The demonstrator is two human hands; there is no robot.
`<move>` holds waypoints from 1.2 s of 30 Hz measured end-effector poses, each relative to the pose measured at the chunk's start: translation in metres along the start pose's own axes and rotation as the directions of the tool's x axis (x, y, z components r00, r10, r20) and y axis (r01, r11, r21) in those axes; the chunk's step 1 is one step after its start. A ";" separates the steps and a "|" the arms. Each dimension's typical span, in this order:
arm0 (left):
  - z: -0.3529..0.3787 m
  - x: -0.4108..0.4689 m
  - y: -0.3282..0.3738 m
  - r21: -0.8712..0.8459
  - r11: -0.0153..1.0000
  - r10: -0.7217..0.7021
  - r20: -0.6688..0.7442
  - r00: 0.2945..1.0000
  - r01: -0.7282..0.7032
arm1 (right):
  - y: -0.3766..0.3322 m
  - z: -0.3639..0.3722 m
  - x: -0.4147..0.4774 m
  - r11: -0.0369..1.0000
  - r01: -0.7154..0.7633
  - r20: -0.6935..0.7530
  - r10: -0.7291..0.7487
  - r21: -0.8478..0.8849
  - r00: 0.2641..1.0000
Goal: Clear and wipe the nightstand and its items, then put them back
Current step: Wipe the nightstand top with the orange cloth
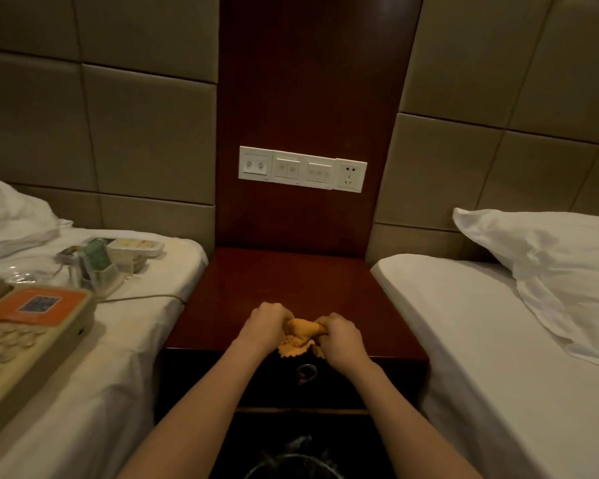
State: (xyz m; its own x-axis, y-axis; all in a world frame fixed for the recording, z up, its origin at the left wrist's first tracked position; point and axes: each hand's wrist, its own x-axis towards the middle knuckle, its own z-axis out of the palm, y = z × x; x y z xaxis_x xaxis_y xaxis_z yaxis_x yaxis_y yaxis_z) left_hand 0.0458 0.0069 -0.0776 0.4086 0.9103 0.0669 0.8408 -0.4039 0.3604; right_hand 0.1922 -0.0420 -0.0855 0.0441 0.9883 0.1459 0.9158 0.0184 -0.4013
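Both hands clench one thing: the left grip (267, 323) and the right grip (339, 335) each curl their fingers round an end of the small orange-yellow fabric cloth with a zigzag edge (301, 331), which is bunched tight between them. In the head view, the only one, the cloth sits at the front edge of the glossy reddish-brown wooden bench (291, 281), its loose corner hanging over the dark drawer with a round metal pull (306, 371). Held at two ends like this, it is probably being twisted or refolded to give a fresh face for wiping, though which of the two I cannot tell. The bench's items lie on the white-sheeted left bed (125, 357), near enough to go back easily: a cream push-button telephone (32, 344) carrying an orange card (35, 305), its thin cord (146, 298) trailing toward the bench, a clear acrylic stand with a green leaflet (97, 264), and a white rectangular tray (139, 247) behind it. So the clearing looks done, with the returning not yet begun. A white switch-and-socket panel (303, 168) is set in the wooden wall board above, and the right bed (464, 340) holds only a white pillow (550, 271), well apart from the work.
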 end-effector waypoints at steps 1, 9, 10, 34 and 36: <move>-0.004 -0.004 -0.011 0.009 1.000 -0.026 -0.003 1.000 0.026 | -0.011 0.005 0.003 1.000 0.024 0.006 -0.024 0.015 1.000; -0.030 -0.043 -0.073 0.147 0.977 -0.136 -0.106 0.985 0.151 | -0.079 0.039 0.020 0.988 0.141 0.081 -0.146 0.060 0.986; -0.031 -0.046 -0.075 0.148 0.976 -0.144 -0.110 0.983 0.160 | -0.083 0.040 0.019 0.988 0.142 0.087 -0.148 0.065 0.985; 0.005 -0.136 -0.044 -0.555 0.806 0.028 0.381 0.924 0.204 | -0.041 0.023 -0.086 0.758 -0.127 0.273 -0.070 0.640 0.959; 0.005 -0.138 -0.039 -0.674 0.681 -0.020 0.372 0.928 0.285 | -0.037 0.020 -0.088 0.652 -0.182 0.231 0.009 0.736 0.973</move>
State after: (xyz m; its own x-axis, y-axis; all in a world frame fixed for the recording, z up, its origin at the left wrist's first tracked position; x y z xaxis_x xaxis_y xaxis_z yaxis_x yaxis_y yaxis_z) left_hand -0.0414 -0.1040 -0.1057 0.4949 0.8186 -0.2914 0.4497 0.0456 0.8920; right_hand 0.1461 -0.1266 -0.1011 -0.0408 0.9966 -0.0712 0.2947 -0.0561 -0.9539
